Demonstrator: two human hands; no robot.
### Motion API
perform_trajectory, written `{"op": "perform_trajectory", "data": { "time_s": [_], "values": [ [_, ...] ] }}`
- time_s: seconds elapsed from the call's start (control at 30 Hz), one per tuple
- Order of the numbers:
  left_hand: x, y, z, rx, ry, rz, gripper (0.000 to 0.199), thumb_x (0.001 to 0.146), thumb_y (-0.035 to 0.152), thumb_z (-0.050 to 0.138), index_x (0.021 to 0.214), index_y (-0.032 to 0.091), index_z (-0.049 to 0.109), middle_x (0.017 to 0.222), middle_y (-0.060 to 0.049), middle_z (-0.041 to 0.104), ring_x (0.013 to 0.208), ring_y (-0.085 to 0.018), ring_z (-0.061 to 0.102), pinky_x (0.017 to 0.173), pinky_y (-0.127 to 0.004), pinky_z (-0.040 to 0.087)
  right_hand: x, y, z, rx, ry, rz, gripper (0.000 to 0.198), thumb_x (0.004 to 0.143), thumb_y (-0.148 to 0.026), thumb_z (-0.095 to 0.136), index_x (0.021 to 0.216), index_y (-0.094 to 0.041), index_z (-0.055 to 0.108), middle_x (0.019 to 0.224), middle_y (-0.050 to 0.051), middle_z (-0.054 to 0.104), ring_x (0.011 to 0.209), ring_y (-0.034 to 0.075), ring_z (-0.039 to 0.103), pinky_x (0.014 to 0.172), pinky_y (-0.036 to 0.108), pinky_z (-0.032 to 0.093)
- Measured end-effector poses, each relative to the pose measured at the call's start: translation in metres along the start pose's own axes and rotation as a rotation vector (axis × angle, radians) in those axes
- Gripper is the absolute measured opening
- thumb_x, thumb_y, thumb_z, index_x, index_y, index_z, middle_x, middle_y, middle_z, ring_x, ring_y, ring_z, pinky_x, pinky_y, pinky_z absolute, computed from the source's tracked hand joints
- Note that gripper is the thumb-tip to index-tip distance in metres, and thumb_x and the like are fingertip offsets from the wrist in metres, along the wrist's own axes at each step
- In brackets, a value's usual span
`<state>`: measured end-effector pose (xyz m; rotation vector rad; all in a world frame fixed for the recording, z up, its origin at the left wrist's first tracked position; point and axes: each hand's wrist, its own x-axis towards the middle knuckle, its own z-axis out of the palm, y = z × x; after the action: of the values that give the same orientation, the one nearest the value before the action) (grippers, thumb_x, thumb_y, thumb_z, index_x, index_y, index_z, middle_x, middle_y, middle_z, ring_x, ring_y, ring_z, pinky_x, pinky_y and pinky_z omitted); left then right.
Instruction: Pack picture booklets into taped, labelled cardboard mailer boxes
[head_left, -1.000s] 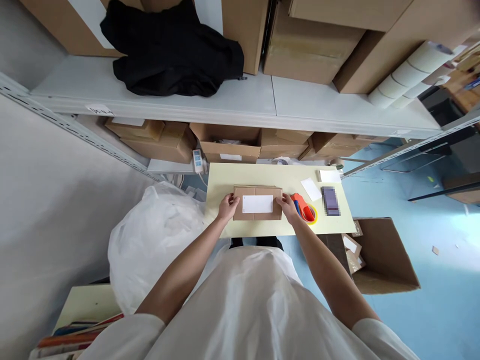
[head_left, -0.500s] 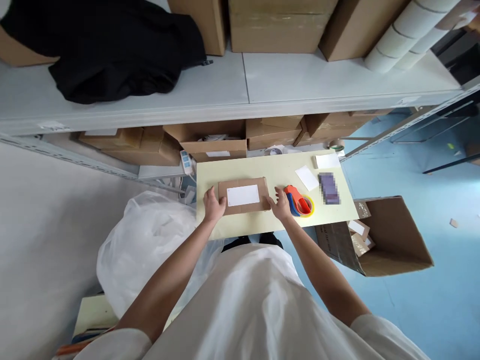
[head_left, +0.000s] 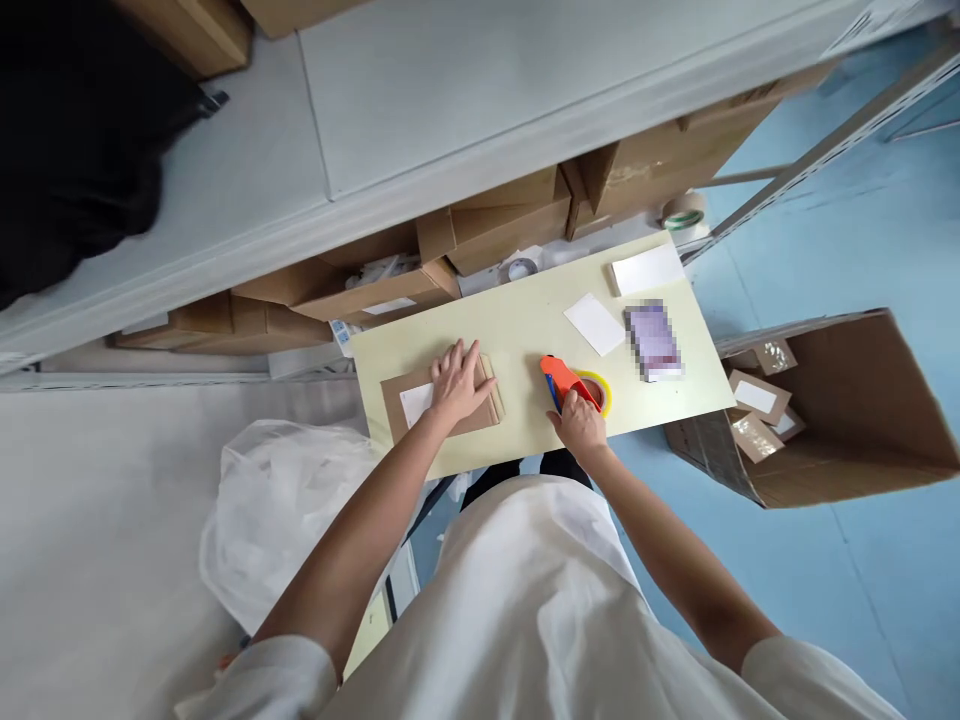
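A blue floor point(head_left: 795, 570) spreads under the room, with a grey shelving unit point(head_left: 465, 90) running across the top of the view. In front of it is a pale table point(head_left: 517, 320). Beside the table's right end, a large carton point(head_left: 862, 400) gapes open, holding several flat brown packets point(head_left: 757, 397), at least two with white labels and some with shiny tape. A translucent plastic bag point(head_left: 289, 530) bulges at the left; what is inside cannot be made out. On the lower shelf, an open carton point(head_left: 424, 290) holds pale, crumpled contents point(head_left: 382, 270), too small to identify. The flat cardboard box point(head_left: 471, 420) lies at the table's left end, its white label point(head_left: 418, 403) partly covered. The left hand point(head_left: 457, 388) rests on the box with fingers spread, pressing rather than gripping. The right hand point(head_left: 581, 425) is closed around the red tape dispenser point(head_left: 559, 378), which lies on or just above the table, its yellow-edged roll point(head_left: 606, 390) turned right. The step in hand looks like taking up the dispenser while steadying the box; bringing tape to cardboard would call for a firm grip and a held-down box. A white card point(head_left: 596, 323) lies farther back.
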<state>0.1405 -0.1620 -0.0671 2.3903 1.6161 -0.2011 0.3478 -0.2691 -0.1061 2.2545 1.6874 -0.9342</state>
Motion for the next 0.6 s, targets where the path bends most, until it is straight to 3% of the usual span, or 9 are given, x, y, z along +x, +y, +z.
{"op": "perform_trajectory", "data": {
  "time_s": [0.1,0.2,0.37,0.43,0.53,0.6],
  "values": [
    [-0.003,-0.005,0.008,-0.029,-0.008,-0.025,0.070,0.086,0.051,0.044,0.145,0.015,0.029,0.146,-0.017,0.039,0.131,-0.032,0.038,0.108,-0.048,0.023,0.008,0.009,0.000,0.002,-0.058,-0.033,0.034,0.092,-0.035,0.044,0.112,-0.008,0.046,0.087,0.018,0.066,0.083,0.030,0.065,0.070,0.036,0.046],
    [-0.003,-0.003,0.006,-0.106,0.001,-0.066,0.072,0.085,0.048,0.048,0.145,0.014,0.028,0.145,-0.018,0.040,0.132,-0.032,0.037,0.108,-0.049,0.023,0.009,0.031,-0.008,0.090,-0.013,-0.147,0.030,0.089,-0.034,0.043,0.108,-0.011,0.047,0.077,0.013,0.064,0.072,0.027,0.063,0.067,0.036,0.044],
    [0.014,0.021,-0.019,-0.396,0.093,-0.095,0.069,0.084,0.044,0.051,0.142,0.013,0.031,0.148,-0.019,0.035,0.137,-0.029,0.032,0.111,-0.047,0.026,0.009,0.065,-0.034,0.555,0.115,-0.302,0.010,0.079,-0.030,0.039,0.081,-0.022,0.045,0.059,-0.001,0.046,0.054,0.017,0.045,0.055,0.030,0.037],
    [0.024,0.034,-0.031,-0.614,-0.026,-0.068,0.068,0.083,0.045,0.054,0.141,0.014,0.035,0.144,-0.019,0.042,0.131,-0.028,0.041,0.106,-0.044,0.034,0.011,0.070,-0.040,0.721,0.099,-0.377,0.007,0.074,-0.030,0.039,0.072,-0.023,0.039,0.056,-0.004,0.037,0.051,0.014,0.037,0.051,0.028,0.031],
    [0.040,0.052,-0.043,-0.940,-0.330,-0.071,0.062,0.083,0.047,0.056,0.135,0.014,0.046,0.125,-0.019,0.059,0.112,-0.025,0.059,0.093,-0.040,0.046,0.014,0.072,-0.040,0.855,0.059,-0.450,0.007,0.070,-0.030,0.040,0.069,-0.023,0.037,0.055,-0.005,0.033,0.051,0.013,0.031,0.050,0.027,0.027],
    [0.048,0.059,-0.045,-1.021,-0.451,-0.051,0.056,0.081,0.046,0.060,0.125,0.013,0.055,0.110,-0.016,0.066,0.099,-0.022,0.064,0.086,-0.036,0.049,0.014,0.072,-0.036,0.910,0.031,-0.478,0.008,0.069,-0.031,0.041,0.070,-0.023,0.039,0.055,-0.005,0.034,0.051,0.012,0.031,0.050,0.027,0.027]
  ]
}}
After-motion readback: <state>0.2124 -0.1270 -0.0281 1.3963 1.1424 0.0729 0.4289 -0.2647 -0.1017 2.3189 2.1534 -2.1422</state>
